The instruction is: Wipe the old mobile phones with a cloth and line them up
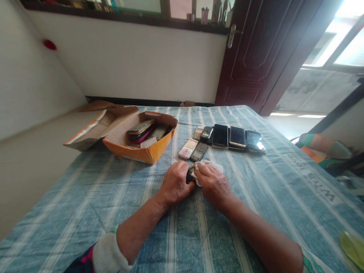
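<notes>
My left hand [174,182] is closed around a small dark phone [189,177], most of it hidden by the fingers. My right hand [212,182] presses a white cloth [209,165] against that phone, its fingers curled over the cloth. Both hands rest on a blue striped bedsheet [256,197]. Just beyond them lie a pink phone [188,148] and a grey keypad phone [199,151]. Farther back a row of several phones [229,137] lies side by side.
An open orange cardboard box [142,149] with several more phones inside stands at the left, its lid flap folded out. A dark wooden door [256,57] and a white wall stand behind the bed. Colourful fabric [321,149] lies at the right edge.
</notes>
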### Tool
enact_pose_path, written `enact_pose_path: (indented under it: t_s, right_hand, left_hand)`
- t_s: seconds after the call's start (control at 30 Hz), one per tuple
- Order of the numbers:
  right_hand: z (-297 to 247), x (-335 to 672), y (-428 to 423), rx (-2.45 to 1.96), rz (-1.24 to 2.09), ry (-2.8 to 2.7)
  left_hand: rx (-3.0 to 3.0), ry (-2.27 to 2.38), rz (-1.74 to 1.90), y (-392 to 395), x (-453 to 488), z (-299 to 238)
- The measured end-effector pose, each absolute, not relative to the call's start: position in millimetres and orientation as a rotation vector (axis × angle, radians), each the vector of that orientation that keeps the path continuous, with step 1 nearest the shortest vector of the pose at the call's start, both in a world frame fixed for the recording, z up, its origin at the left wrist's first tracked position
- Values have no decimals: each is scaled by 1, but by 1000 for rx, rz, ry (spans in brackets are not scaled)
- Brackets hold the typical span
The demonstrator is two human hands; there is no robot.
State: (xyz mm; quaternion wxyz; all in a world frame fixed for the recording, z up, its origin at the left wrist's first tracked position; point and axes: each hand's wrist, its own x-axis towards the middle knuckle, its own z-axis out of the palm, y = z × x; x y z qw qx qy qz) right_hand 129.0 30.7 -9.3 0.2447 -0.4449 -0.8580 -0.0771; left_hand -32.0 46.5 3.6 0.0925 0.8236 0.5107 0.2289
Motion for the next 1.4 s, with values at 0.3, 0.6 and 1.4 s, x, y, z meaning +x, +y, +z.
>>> enact_pose_path:
  t_s: [0.3, 0.6, 1.4]
  right_hand:
    - [-5, 140, 43, -1411, -200, -2293]
    - [-9, 162, 55, -1310, 26, -1891]
    - [0, 162, 54, -1295, 309, -2204]
  left_hand:
    - [2472, 1537, 696, 46, -32, 4]
    - [2462, 1521, 662, 46, -33, 4]
    - [2465, 1527, 654, 45, -32, 4]
